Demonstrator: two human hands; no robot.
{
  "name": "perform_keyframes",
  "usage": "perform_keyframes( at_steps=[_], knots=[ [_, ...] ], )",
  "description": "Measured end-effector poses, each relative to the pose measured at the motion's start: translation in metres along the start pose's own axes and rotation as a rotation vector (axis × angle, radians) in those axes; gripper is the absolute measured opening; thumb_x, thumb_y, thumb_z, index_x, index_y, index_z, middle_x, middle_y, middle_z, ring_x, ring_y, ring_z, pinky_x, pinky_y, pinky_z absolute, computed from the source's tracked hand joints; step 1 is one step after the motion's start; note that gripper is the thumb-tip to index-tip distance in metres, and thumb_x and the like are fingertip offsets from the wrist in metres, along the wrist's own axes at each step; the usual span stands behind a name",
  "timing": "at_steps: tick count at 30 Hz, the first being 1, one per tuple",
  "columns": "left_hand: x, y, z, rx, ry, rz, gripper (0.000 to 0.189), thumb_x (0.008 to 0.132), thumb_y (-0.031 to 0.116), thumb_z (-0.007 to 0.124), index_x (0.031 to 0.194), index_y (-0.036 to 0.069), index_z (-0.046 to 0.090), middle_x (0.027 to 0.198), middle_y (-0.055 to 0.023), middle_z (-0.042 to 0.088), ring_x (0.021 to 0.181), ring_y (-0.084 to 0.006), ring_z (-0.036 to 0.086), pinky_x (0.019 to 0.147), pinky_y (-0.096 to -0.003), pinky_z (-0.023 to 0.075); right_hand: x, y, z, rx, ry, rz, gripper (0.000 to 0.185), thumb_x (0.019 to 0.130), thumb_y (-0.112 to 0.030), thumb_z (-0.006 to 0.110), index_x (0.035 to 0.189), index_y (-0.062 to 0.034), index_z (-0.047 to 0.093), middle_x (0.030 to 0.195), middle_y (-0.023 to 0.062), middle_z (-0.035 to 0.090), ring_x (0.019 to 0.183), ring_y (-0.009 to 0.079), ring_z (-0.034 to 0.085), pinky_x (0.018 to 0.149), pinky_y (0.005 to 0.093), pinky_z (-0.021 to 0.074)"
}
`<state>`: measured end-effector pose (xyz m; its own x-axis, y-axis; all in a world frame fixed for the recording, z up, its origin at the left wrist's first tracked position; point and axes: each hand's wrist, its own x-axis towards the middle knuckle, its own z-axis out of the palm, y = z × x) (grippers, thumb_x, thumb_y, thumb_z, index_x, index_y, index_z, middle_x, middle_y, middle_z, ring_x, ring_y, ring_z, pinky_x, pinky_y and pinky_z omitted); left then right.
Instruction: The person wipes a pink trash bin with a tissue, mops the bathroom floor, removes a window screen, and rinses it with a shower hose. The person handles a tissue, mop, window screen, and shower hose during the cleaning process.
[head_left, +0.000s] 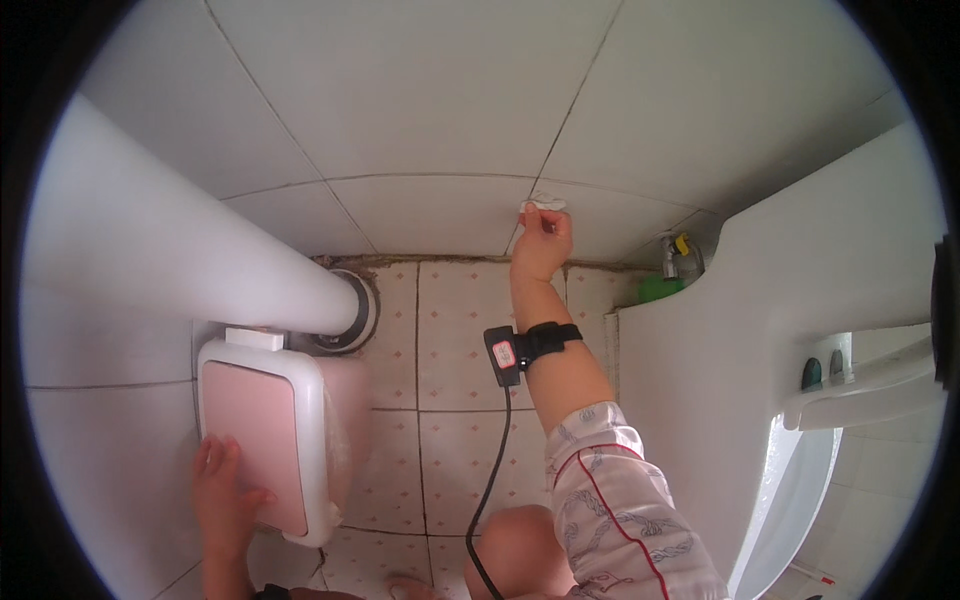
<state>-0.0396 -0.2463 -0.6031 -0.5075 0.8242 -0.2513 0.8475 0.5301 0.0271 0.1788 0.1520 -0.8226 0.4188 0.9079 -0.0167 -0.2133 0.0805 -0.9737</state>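
My right hand (543, 238) is stretched forward and pinches a crumpled white tissue or cloth (547, 201) against the lower part of the tiled wall (442, 214), close to a vertical grout line. To the left, my left hand (222, 495) rests with fingers spread on the pink lid (255, 435) of a white-rimmed trash bin (313, 450). The lid is down, and part of a plastic liner (337, 442) shows along the bin's right side.
A thick white pipe (225, 225) slants down to the floor behind the bin. At right stands a white toilet (690, 360), with a metal valve (670, 255) and a green object (658, 288) behind it. Patterned floor tiles (465, 337) lie between. A black cable (491, 480) hangs from my right wrist strap.
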Motion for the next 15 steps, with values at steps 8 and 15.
perform_keyframes(
  at_steps=[8, 15],
  knots=[
    [-0.002, -0.002, 0.003, -0.006, 0.062, 0.063, 0.079, 0.043, 0.010, 0.078, 0.116, -0.005, 0.050, 0.120, -0.0268, 0.049, 0.119, -0.0401, 0.040, 0.096, -0.0414, 0.0370, 0.003, 0.089, -0.024, 0.273, 0.189, 0.442, 0.017, 0.076, 0.006, 0.064, 0.079, -0.0008, 0.048, 0.073, 0.0071, 0.055, 0.062, 0.0179, 0.054, 0.054, 0.0283, 0.0499],
    [-0.004, 0.000, 0.003, -0.023, 0.084, 0.033, 0.081, 0.039, 0.009, 0.079, 0.115, -0.006, 0.051, 0.121, -0.0268, 0.048, 0.119, -0.0398, 0.040, 0.096, -0.0415, 0.0374, -0.028, 0.077, 0.020, 0.256, 0.134, 0.616, 0.017, 0.077, 0.005, 0.063, 0.079, -0.0021, 0.047, 0.076, 0.0067, 0.054, 0.066, 0.0186, 0.055, 0.057, 0.0277, 0.0513]
  ],
)
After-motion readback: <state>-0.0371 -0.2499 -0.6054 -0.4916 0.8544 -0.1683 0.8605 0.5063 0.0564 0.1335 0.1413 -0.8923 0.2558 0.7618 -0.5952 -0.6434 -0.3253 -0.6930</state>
